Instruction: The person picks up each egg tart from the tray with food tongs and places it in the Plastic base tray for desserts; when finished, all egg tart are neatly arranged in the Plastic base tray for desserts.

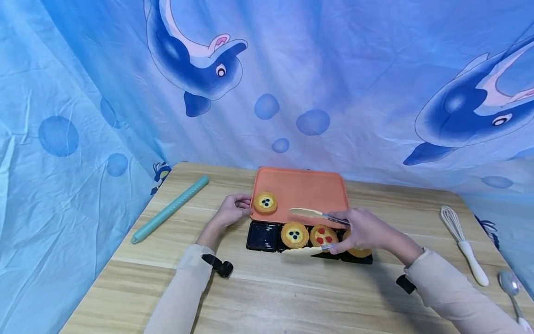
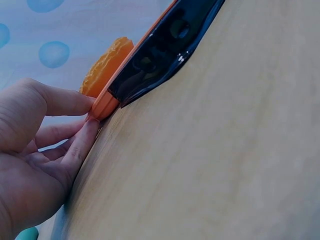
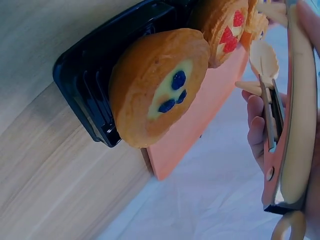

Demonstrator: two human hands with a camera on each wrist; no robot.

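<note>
My left hand (image 1: 234,209) pinches the left edge of an orange tray (image 1: 306,185), with thumb and fingertips at its rim in the left wrist view. On that tray sits a tart with blueberries (image 1: 265,202). My right hand (image 1: 360,229) grips cream-tipped tongs (image 1: 306,212), whose arms are spread. In the head view, the tongs' tips lie on either side of a second blueberry tart (image 1: 294,235). This tart, a strawberry tart (image 1: 323,235) and a third blueberry tart (image 3: 170,92) sit in a black compartment tray (image 1: 263,236). Bare black plastic shows in its leftmost compartment.
A green rolling pin (image 1: 170,209) lies left on the wooden table (image 1: 267,297). To the right are a whisk (image 1: 463,243) with a white handle and a metal spoon (image 1: 511,290). A blue dolphin-print curtain (image 1: 292,69) hangs behind the table.
</note>
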